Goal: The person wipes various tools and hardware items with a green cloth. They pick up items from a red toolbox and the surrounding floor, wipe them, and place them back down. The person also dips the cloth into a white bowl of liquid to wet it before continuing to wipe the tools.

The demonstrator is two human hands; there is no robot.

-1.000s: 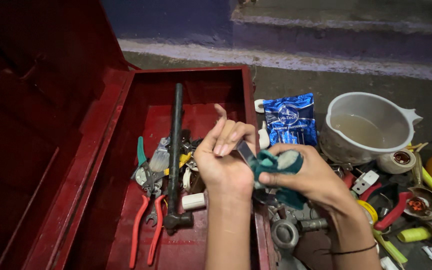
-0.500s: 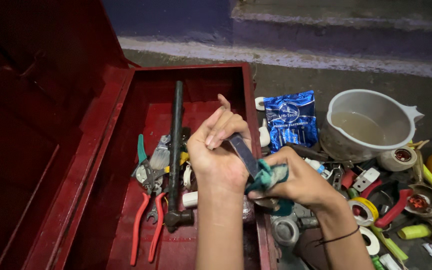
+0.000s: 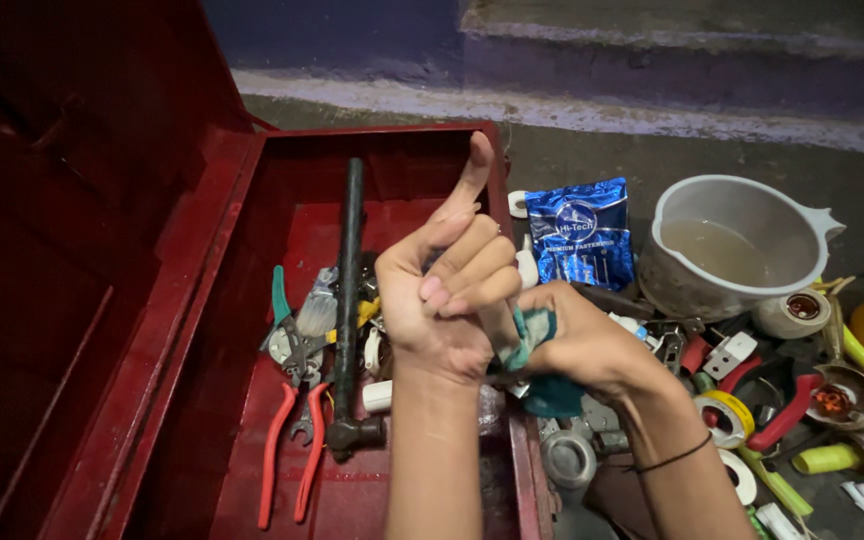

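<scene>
Head view: both hands around cloth-wrapped tool, axis hidden.

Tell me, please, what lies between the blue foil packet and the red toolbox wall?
In the head view, a small white part lies between the blue foil packet and the red toolbox wall, on the dark floor.

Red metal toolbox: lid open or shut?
Open: the red metal toolbox has its lid swung back left, exposing the red-handled pliers inside.

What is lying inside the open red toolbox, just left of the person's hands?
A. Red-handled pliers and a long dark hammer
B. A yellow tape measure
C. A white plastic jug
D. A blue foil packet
A: red-handled pliers and a long dark hammer lie in the red toolbox.
</scene>
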